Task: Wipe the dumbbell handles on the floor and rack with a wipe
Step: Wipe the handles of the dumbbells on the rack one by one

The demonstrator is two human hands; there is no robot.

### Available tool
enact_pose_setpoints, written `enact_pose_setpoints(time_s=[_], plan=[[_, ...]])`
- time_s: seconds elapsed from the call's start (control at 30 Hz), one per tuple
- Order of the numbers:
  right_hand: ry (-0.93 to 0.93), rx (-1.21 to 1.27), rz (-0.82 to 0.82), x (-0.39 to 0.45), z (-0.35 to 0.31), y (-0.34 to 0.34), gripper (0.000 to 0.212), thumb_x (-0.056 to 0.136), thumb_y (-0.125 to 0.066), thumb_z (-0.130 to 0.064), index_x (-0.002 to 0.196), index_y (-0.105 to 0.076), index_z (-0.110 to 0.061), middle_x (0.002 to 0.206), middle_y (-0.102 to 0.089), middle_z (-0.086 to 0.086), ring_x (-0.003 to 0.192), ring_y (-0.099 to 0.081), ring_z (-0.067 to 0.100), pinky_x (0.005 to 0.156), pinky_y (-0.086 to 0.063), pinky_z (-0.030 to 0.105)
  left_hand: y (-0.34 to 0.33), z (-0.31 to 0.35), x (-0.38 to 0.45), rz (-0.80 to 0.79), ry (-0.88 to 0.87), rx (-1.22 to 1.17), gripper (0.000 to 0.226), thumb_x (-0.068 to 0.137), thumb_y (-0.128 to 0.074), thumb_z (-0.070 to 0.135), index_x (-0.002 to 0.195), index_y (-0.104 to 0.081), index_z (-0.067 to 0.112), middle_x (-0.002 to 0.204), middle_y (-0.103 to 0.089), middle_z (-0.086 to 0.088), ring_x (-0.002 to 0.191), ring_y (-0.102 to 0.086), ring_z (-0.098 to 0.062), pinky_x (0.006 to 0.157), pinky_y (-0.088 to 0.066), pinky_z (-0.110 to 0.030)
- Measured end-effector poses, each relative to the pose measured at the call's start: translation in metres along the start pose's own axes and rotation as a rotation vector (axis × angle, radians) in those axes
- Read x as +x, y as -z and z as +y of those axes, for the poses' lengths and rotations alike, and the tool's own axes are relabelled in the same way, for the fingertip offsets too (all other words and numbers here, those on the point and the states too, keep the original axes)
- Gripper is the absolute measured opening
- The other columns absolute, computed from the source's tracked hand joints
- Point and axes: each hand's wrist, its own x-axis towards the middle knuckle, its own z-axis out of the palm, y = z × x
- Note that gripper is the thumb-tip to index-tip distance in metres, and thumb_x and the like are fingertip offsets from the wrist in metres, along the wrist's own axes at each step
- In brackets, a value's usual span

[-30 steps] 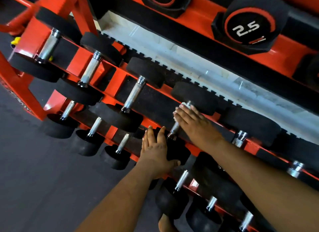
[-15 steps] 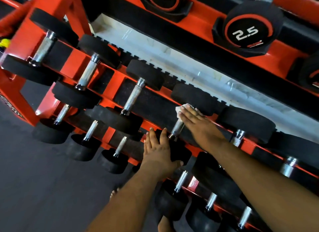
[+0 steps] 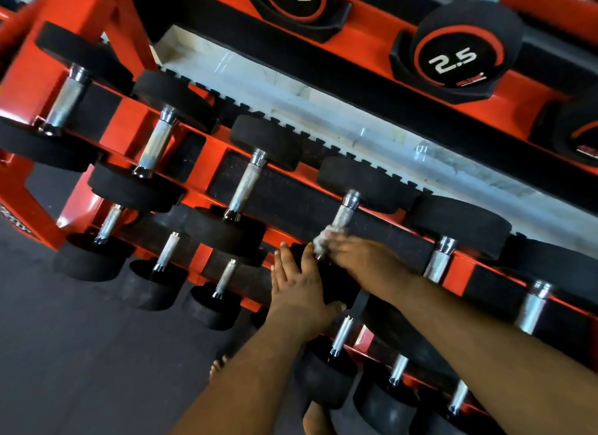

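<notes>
White wipe (image 3: pixel 323 239) in right hand's (image 3: pixel 362 260) grip, now lower on handle (image 3: pixel 343 215); left hand (image 3: pixel 299 285) flat, unmoved.

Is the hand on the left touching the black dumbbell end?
Touching. The head view shows the left hand resting flat on the black dumbbell end, fingers straight, no gap.

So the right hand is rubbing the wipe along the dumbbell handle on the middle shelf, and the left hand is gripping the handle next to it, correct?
Not quite. In the head view the left hand grips no handle: it rests flat, fingers straight, on the black near head of that same dumbbell. The rest holds: the right hand presses the wipe onto the dumbbell handle on the middle shelf.
</notes>
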Motion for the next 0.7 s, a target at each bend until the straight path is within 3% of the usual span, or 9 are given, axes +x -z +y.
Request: enact_pose_setpoints(time_s=[0.1,0.2,0.27,0.33,0.37,0.43,0.5,0.6,0.7], plan=[[0.009,0.147,-0.113,-0.021,0.001,-0.006,0.042,0.093,-0.049,-0.010,0.131,-0.065,-0.005,0.143,-0.058,0.009,0.136,-0.051,0.022,0.119,-0.023,0.020,-0.001,-0.001,0.000,0.012,-0.005,-0.005,0.123,0.079,-0.077,0.056,0.159,0.010,0.025,0.161,0.032,-0.019,0.151,0.027,-0.035,0.126,0.006,-0.050],[0.009,0.215,0.011,-0.033,0.010,-0.011,0.045,0.086,-0.058,-0.010,0.129,-0.069,-0.015,0.140,-0.061,0.000,0.132,-0.052,0.009,0.116,-0.034,0.022,0.000,-0.001,0.001,0.007,-0.004,0.012,0.121,0.080,-0.075,0.057,0.159,0.011,0.025,0.160,0.033,-0.021,0.151,0.027,-0.036,0.125,0.007,-0.048],[-0.217,0.401,0.227,-0.032,0.008,-0.008,0.043,0.086,-0.059,0.001,0.122,-0.073,-0.018,0.130,-0.068,-0.003,0.123,-0.057,0.000,0.108,-0.042,0.017,0.001,-0.001,0.001,-0.006,0.000,0.014,0.121,0.082,-0.074,0.057,0.159,0.013,0.024,0.160,0.034,-0.021,0.150,0.029,-0.036,0.125,0.009,-0.048],[-0.659,0.677,0.521,-0.023,-0.002,-0.007,0.045,0.090,-0.056,0.007,0.121,-0.073,-0.022,0.121,-0.071,-0.006,0.114,-0.063,0.002,0.099,-0.047,0.016,0.000,0.000,0.001,-0.008,0.001,0.013,0.120,0.082,-0.073,0.057,0.159,0.013,0.023,0.160,0.035,-0.020,0.150,0.030,-0.036,0.125,0.010,-0.048],[-0.869,0.862,0.632,-0.013,-0.006,-0.005,0.045,0.092,-0.054,0.006,0.122,-0.072,-0.024,0.118,-0.072,-0.007,0.111,-0.066,0.007,0.097,-0.049,0.020,0.000,-0.001,0.001,-0.004,0.001,0.016,0.120,0.082,-0.073,0.058,0.159,0.013,0.023,0.160,0.034,-0.020,0.150,0.030,-0.036,0.125,0.010,-0.048],[-1.073,1.362,0.756,0.014,-0.013,-0.007,0.047,0.092,-0.049,0.008,0.124,-0.070,-0.020,0.116,-0.074,0.000,0.107,-0.069,0.017,0.098,-0.053,0.034,-0.001,-0.001,0.002,-0.012,0.002,0.018,0.121,0.081,-0.073,0.058,0.159,0.012,0.023,0.160,0.034,-0.021,0.150,0.030,-0.036,0.125,0.010,-0.048],[-1.121,1.558,0.740,0.033,-0.024,-0.011,0.046,0.091,-0.050,0.008,0.126,-0.068,-0.016,0.115,-0.075,0.004,0.104,-0.069,0.021,0.097,-0.053,0.037,-0.001,-0.001,0.003,-0.009,0.010,0.021,0.120,0.081,-0.073,0.059,0.159,0.012,0.024,0.160,0.034,-0.020,0.150,0.030,-0.035,0.125,0.010,-0.048],[-1.129,1.627,0.650,0.046,-0.027,-0.006,0.032,0.092,-0.062,-0.001,0.118,-0.068,-0.018,0.098,-0.073,0.000,0.093,-0.066,0.020,0.090,-0.051,0.037,-0.002,-0.001,0.004,0.002,0.015,0.018,0.120,0.080,-0.073,0.060,0.159,0.010,0.024,0.160,0.034,-0.018,0.150,0.030,-0.035,0.125,0.010,-0.048],[-1.176,1.918,0.729,0.058,-0.004,0.005,0.017,0.091,-0.067,-0.006,0.106,-0.066,-0.012,0.087,-0.070,0.006,0.084,-0.067,0.020,0.083,-0.054,0.035,-0.003,-0.001,0.004,-0.009,0.016,0.021,0.119,0.081,-0.073,0.059,0.159,0.011,0.024,0.160,0.034,-0.018,0.150,0.030,-0.034,0.125,0.009,-0.048]])
